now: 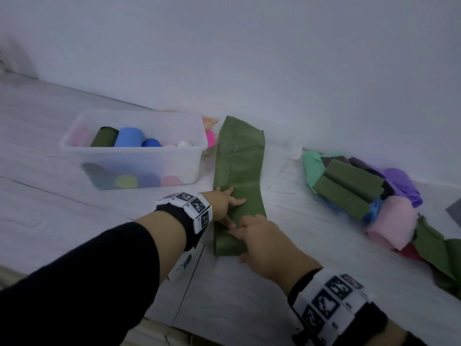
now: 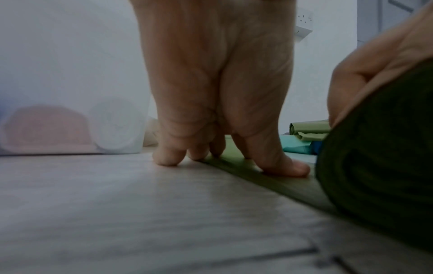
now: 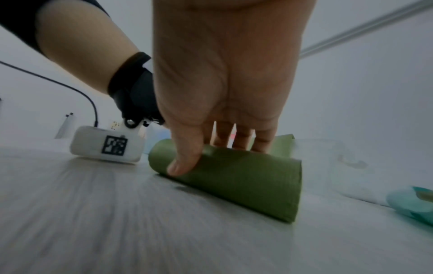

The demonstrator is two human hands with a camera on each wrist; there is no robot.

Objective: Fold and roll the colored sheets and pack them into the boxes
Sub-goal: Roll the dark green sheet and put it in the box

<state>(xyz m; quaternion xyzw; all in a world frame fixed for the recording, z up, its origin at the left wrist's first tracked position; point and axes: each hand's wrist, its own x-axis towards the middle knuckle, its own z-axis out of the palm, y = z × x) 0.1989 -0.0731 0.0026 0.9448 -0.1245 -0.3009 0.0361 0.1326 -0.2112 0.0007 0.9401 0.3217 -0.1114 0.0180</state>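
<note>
A long folded green sheet lies on the pale floor, running away from me. Its near end is wound into a roll. My right hand grips that roll, thumb in front and fingers behind it. My left hand presses flat on the sheet's left edge just beyond the roll, fingertips on the floor and the sheet. A clear box at the left holds several coloured rolls.
A pile of folded and loose coloured sheets lies at the right near the wall. A second clear box stands faintly behind the green sheet. The white wall runs close behind everything. Bare floor lies at the near left.
</note>
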